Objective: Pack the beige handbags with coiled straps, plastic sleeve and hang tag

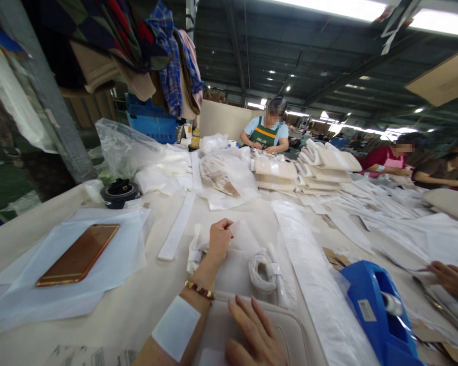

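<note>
My left hand (219, 240), with a beaded bracelet and a white patch on the forearm, reaches forward over the work table. Its fingers are pinched together at the edge of a thin translucent sheet (244, 237). My right hand (254, 333) lies with fingers spread on a beige stitched piece (290, 330) at the front edge of the view. Just beyond that piece sits a coiled white cord (260, 272) held by a white band. A second banded white cord (194, 254) is partly hidden behind my left wrist.
A phone (80, 254) lies on white sheets at left. A blue tape dispenser (377, 310) stands at right, near another person's hand (454, 279). Stacked beige pieces (324, 162) and plastic bags (229, 173) fill the back. A co-worker (269, 129) works across the table.
</note>
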Tool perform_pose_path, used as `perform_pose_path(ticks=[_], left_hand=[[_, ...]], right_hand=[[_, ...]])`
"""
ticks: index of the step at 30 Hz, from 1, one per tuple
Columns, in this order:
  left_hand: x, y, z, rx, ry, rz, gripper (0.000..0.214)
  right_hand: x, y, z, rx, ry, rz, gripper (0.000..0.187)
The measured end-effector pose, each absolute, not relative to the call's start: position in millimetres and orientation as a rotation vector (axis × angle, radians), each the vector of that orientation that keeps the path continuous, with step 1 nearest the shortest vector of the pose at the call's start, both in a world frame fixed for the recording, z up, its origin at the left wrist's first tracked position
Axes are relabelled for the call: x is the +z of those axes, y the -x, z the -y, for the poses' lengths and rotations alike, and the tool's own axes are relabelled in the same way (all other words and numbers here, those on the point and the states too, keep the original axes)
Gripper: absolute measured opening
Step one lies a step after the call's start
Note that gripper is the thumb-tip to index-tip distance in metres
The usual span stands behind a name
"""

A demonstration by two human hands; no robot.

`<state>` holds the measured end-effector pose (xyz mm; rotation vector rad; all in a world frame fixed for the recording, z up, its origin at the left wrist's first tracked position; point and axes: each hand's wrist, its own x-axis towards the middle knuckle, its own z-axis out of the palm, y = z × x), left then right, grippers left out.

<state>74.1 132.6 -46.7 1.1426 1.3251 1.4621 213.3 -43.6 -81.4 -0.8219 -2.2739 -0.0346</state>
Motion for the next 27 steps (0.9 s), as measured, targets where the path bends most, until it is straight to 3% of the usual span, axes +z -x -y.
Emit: perform_pose_path(ticks=[4,12,17,21,27], left_hand=[[-42.4,-78.4,-127.5,1.502,-1.088,-1.292,0.034],[-22.5,-76.9,-119.4,1.504,-1.125,-1.220,0.018],[-12.9,-57.1,-85.3,1.388,-1.359,-1.154,0.017],[-26.6,-44.1,-39.7,1.264,-1.645,-1.075,0.012],[-62.5,-42.6,-3.5,1.027,-2.509,-1.110,0.016]], right_hand=[[-95.2,-216.1,28.0,-0.507,0.763,2.395,0.021],[-110.5,-215.6,37.6,-0.267,1.013,2.349,0.032],[-113.5,-209.8,30.7,-0.313,0.892,2.251,0.030],[-122.9,-202.1,27.8,-0.294,0.875,2.005,0.035],[-93.6,-213.0,31.0,-0.342,0.778,2.273,0.047]])
